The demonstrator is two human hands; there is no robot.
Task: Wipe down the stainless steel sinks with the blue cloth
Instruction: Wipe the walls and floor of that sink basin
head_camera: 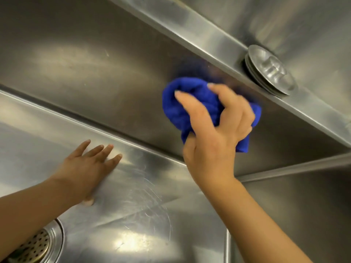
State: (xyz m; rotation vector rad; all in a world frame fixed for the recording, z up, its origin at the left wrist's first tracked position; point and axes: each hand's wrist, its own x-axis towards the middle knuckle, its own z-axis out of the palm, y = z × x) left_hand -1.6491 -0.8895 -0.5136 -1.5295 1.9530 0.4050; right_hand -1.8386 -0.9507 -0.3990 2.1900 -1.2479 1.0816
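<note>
My right hand (218, 130) grips a bunched blue cloth (191, 103) and holds it against the far wall (95, 59) of the stainless steel sink, just under the back ledge. A blue smear reflects in the steel above the cloth. My left hand (89, 166) lies flat, fingers straight and spread, on the sloping near wall (133, 177) of the basin at the lower left. Fine curved wipe marks show on the steel to the right of that hand.
A perforated drain strainer (36, 243) sits at the bottom left corner. A round metal fitting (269, 70) is mounted on the back ledge (199, 35) at the upper right. A basin corner and a vertical seam (228, 243) lie at the lower right.
</note>
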